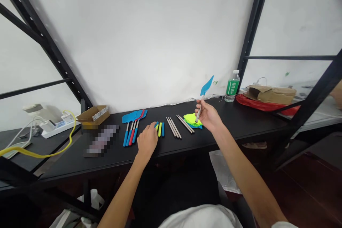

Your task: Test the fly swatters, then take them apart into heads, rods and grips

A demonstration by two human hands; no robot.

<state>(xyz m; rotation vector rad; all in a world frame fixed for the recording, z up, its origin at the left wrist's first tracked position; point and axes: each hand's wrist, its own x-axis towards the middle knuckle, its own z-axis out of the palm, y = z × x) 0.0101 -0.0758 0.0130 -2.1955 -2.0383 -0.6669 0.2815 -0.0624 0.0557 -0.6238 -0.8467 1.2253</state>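
Observation:
My right hand (207, 113) is raised above the black table, its fingers closed round the metal tube (199, 111) of what looks like a fly swatter. A blue flat head (206, 86) tops that tube, and its lower end is bare. Lower and to the left, my left hand (148, 139) rests at the row of handle grips, fingertips bent over a blue grip (156, 125); its fingers partly hide the hold. Beside it lie a yellow-green grip (159, 129) and another blue grip (163, 129). Between my hands are several bare metal tubes (173, 127) and a stack of yellow-green heads (192, 118).
Several swatters with coloured grips (133, 128) lie left of my left hand. Further left are an open cardboard box (96, 114), a pixelated patch and a yellow cable (70, 139). A water bottle (232, 87) stands at the back right, near a red bag (251, 103) under cardboard.

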